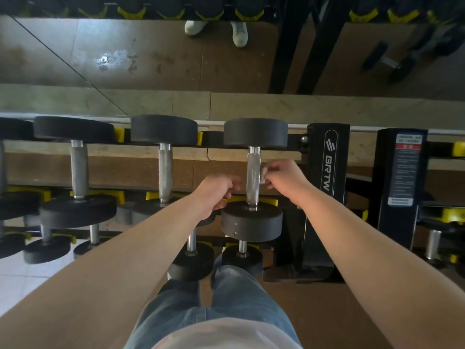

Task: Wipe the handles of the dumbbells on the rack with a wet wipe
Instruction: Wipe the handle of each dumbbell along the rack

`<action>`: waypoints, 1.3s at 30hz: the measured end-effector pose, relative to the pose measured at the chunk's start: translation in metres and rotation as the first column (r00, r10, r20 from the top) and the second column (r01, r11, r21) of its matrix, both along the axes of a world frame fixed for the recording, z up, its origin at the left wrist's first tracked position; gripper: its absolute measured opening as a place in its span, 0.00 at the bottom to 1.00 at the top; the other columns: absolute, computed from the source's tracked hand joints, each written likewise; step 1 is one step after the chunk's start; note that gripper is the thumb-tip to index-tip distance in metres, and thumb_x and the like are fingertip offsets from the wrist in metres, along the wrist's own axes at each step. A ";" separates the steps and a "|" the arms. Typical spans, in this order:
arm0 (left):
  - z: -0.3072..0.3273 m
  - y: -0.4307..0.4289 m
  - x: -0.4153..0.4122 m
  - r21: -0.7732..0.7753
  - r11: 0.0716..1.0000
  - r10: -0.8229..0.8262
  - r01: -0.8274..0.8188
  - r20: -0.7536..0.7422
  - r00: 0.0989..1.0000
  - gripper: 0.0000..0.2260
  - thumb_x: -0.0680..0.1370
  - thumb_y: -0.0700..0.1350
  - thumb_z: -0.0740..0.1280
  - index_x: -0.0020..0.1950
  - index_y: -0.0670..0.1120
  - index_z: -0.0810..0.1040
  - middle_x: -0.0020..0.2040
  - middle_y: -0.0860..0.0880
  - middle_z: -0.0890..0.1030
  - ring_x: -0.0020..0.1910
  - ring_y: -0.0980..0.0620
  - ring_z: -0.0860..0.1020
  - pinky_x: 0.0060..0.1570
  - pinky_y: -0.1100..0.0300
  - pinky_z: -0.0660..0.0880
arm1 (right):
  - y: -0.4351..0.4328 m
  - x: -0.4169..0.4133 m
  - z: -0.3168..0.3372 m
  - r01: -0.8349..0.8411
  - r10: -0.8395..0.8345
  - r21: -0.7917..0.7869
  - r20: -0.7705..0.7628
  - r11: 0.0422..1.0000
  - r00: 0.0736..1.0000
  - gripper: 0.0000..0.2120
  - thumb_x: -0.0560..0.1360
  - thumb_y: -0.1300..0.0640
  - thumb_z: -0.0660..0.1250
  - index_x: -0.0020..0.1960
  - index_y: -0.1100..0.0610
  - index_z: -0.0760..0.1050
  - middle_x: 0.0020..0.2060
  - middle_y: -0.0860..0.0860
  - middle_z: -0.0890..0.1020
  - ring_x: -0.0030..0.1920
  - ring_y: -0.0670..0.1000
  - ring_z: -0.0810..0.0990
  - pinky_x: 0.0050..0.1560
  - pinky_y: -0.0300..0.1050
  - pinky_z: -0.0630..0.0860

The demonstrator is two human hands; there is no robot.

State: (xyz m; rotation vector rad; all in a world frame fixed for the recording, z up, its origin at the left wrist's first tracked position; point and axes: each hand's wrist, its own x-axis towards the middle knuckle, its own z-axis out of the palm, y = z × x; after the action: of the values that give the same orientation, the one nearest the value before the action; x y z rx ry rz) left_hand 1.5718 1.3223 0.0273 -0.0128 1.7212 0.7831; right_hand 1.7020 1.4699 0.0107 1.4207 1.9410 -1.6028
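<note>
Head view: a small white wet wipe (263, 175) is being pinched in the fingers (270, 172) of the right hand (284, 178) and is being pressed against the right side of a knurled steel handle (253, 176). The handle belongs to the rightmost dumbbell (251, 220) on the top tier of a black rack (327, 152). That dumbbell is being carried front to back on yellow cradles (270, 201), with its far head toward the mirror (151, 59). The left hand (216, 193) is being held just left of the same handle, above the near head, its fingers curled inward. Whether they are touching the steel or holding anything cannot be told. Two more dumbbells, a middle one (165, 172) and a left one (78, 170), are being carried on the same tier, well apart from both hands. Smaller dumbbells (192, 267) are being stored on the lower tiers beneath the forearms. White lettering reading BRTW is being displayed on the rack's upright, and a printed label (405, 170) is being shown on a second upright to the right. A pair of pale shoes (239, 34) is being reflected in the mirror behind the rack. Blue jeans (226, 298) are being worn by the person.
</note>
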 end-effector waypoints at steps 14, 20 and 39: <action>0.003 0.008 0.008 0.179 0.977 -0.069 0.116 -0.246 0.967 0.06 0.80 0.52 0.72 0.56 0.57 0.84 0.51 0.54 0.84 0.47 0.55 0.78 0.48 0.58 0.76 | -0.037 0.008 0.017 0.163 -0.146 0.022 -0.339 0.986 0.929 0.11 0.79 0.64 0.68 0.57 0.51 0.84 0.48 0.46 0.84 0.45 0.45 0.86 0.49 0.39 0.82; -0.006 0.035 0.000 0.123 0.992 0.075 -0.037 -0.319 0.945 0.12 0.82 0.46 0.69 0.65 0.51 0.83 0.63 0.51 0.82 0.65 0.50 0.76 0.60 0.59 0.68 | -0.032 0.019 0.007 0.471 -0.476 -0.080 -0.235 0.879 0.848 0.15 0.80 0.67 0.62 0.55 0.52 0.82 0.53 0.50 0.82 0.47 0.49 0.85 0.49 0.43 0.84; -0.030 0.024 -0.011 -0.089 0.802 -0.589 0.591 -0.281 0.757 0.15 0.84 0.44 0.64 0.71 0.49 0.78 0.61 0.45 0.82 0.56 0.44 0.80 0.51 0.55 0.77 | -0.034 0.031 -0.017 0.416 -0.432 -0.173 -0.066 0.893 0.900 0.17 0.82 0.68 0.58 0.55 0.53 0.82 0.51 0.52 0.83 0.50 0.51 0.84 0.55 0.50 0.83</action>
State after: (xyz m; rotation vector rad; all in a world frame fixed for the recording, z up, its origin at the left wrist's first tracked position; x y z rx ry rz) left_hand 1.5604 1.3467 -0.0023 0.6609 1.8502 0.3157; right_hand 1.7328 1.4361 -0.0058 1.8191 1.5798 -1.9994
